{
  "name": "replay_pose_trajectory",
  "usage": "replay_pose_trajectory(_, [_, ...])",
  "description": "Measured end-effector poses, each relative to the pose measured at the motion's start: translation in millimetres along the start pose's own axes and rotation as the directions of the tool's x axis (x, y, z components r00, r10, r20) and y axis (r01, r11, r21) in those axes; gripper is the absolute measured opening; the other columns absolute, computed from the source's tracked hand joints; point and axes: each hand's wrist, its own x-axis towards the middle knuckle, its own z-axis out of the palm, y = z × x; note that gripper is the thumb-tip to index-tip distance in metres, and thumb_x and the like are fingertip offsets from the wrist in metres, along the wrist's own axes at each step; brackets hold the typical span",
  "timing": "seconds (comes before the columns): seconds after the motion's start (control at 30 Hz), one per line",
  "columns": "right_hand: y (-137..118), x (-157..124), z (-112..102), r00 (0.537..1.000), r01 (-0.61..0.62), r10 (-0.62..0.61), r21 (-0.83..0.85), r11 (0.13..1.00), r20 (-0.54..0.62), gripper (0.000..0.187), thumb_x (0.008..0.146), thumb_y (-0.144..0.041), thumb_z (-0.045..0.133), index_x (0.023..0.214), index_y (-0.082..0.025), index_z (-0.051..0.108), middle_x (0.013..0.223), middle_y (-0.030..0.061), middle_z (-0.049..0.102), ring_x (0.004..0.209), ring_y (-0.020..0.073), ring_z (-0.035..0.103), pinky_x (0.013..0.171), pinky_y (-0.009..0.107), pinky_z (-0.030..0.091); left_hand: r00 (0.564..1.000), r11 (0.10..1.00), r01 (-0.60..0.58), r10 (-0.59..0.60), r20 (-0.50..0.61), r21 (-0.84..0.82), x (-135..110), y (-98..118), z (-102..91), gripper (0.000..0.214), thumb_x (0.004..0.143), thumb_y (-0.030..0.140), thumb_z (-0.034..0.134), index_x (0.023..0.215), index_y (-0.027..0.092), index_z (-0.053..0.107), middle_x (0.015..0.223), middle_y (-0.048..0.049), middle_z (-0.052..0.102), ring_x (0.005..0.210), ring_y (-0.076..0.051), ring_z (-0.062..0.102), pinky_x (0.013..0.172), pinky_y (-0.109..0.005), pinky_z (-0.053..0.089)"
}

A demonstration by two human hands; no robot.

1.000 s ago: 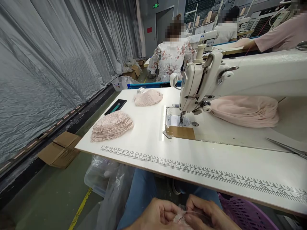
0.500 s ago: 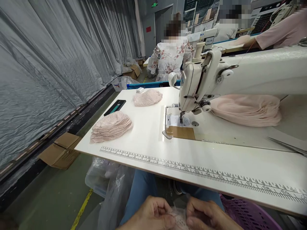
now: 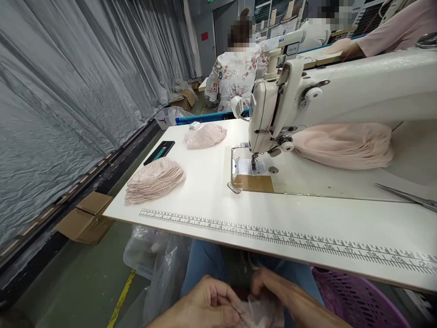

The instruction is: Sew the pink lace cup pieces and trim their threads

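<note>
Low over my lap, below the table's front edge, my left hand (image 3: 218, 306) is closed on a thin, pale pink piece of fabric (image 3: 262, 313). My right hand (image 3: 273, 287) is bent over the same fabric from the right; its fingertips are blurred and partly hidden, so I cannot tell how they grip. Above on the white table (image 3: 198, 182) stands a sewing machine (image 3: 266, 114). A stack of pale pink fabric pieces (image 3: 155, 180) lies at the table's left, and a smaller pink pile (image 3: 206, 136) lies behind it.
A larger pink fabric pile (image 3: 344, 146) lies under the machine arm. Scissors (image 3: 409, 196) rest at the right. A dark phone-like object (image 3: 159, 152) is by the left edge. A purple basket (image 3: 362, 300) stands below right, a plastic bin (image 3: 139, 253) below left. Other people sit ahead.
My right hand has turned over and moved up from its pinch beside the left hand. More of the fabric shows between them. The view has shifted slightly.
</note>
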Motion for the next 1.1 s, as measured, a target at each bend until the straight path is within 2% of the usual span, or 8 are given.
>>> replay_pose_trajectory(0.1, [-9,10,-5,0.980,0.112,-0.114,0.024,0.993,0.162,0.047,0.065,-0.019,0.074,0.110,-0.026,0.064,0.111,0.0028,0.065,0.104,0.0222,0.059,0.089,0.027,0.043,1.000,0.998,-0.001,0.000,0.020,0.064,-5,6,0.1,0.053,0.061,0.059,0.082,0.083,0.012,0.074,0.080,-0.0074,0.070,0.070,-0.012,0.062,0.068,-0.020,0.046])
replay_pose_trajectory(0.23, [2,28,-3,0.942,0.099,-0.083,-0.034,0.995,0.326,0.043,0.054,-0.039,0.083,0.091,-0.021,0.071,0.082,-0.0012,0.064,0.077,0.0183,0.057,0.063,0.024,0.040,1.000,0.996,0.011,-0.012,0.016,0.094,-10,9,-4.2,0.050,0.064,0.057,0.081,0.083,0.012,0.074,0.080,-0.0073,0.071,0.069,-0.012,0.062,0.066,-0.019,0.045])
replay_pose_trajectory(0.3, [13,31,1,0.945,0.079,-0.088,0.042,0.996,0.315,0.040,0.049,-0.045,0.085,0.072,-0.018,0.067,0.067,-0.0050,0.057,0.063,0.0131,0.051,0.053,0.022,0.033,1.000,0.997,0.002,-0.002,0.009,0.076,-10,6,-8.0,0.053,0.061,0.059,0.082,0.080,0.010,0.073,0.072,-0.0058,0.068,0.062,-0.010,0.059,0.062,-0.018,0.044])
replay_pose_trajectory(0.43, [28,26,6,0.948,0.103,-0.153,0.187,0.977,0.278,0.043,0.060,-0.056,0.077,0.058,-0.018,0.057,0.059,-0.0055,0.049,0.057,0.0108,0.045,0.050,0.022,0.029,0.998,1.000,-0.017,0.018,-0.056,0.024,-11,0,-13.1,0.058,0.054,0.063,0.084,0.073,0.010,0.070,0.068,-0.0043,0.065,0.061,-0.009,0.057,0.060,-0.018,0.042])
replay_pose_trajectory(0.57, [28,20,8,0.959,0.133,-0.183,0.226,0.965,0.216,0.029,0.066,-0.042,0.072,0.060,-0.018,0.058,0.072,-0.0019,0.052,0.065,0.0130,0.049,0.054,0.023,0.033,0.994,0.999,0.022,-0.018,-0.112,0.033,-13,5,-12.1,0.058,0.051,0.062,0.086,0.077,0.012,0.071,0.072,-0.0035,0.066,0.064,-0.009,0.056,0.061,-0.017,0.042])
replay_pose_trajectory(0.8, [17,22,13,0.961,0.126,-0.172,0.210,0.969,0.216,0.010,0.062,-0.015,0.070,0.061,-0.018,0.060,0.073,-0.0032,0.054,0.068,0.0124,0.053,0.058,0.021,0.035,0.997,0.956,0.075,-0.078,-0.001,0.282,-7,10,-2.2,0.042,0.056,0.039,0.088,0.088,0.014,0.076,0.070,0.0017,0.063,0.062,-0.008,0.050,0.057,-0.015,0.038])
replay_pose_trajectory(0.93, [22,18,10,0.958,0.094,-0.147,0.214,0.972,0.246,0.006,0.065,-0.018,0.069,0.064,-0.017,0.064,0.072,-0.0026,0.055,0.067,0.0123,0.053,0.056,0.021,0.036,0.996,0.931,0.093,-0.081,-0.049,0.353,-1,6,3.7,0.036,0.057,0.042,0.085,0.077,0.013,0.078,0.056,0.0048,0.052,0.053,-0.005,0.038,0.049,-0.016,0.029])
replay_pose_trajectory(1.1, [22,15,8,0.944,0.063,-0.126,0.208,0.976,0.304,0.010,0.069,-0.026,0.070,0.071,-0.016,0.072,0.074,-0.0011,0.060,0.065,0.0127,0.055,0.056,0.021,0.038,0.993,0.946,0.121,-0.114,-0.042,0.302,-1,10,7.7,0.046,0.050,0.050,0.086,0.079,0.014,0.080,0.053,0.0042,0.054,0.051,-0.006,0.039,0.052,-0.017,0.034])
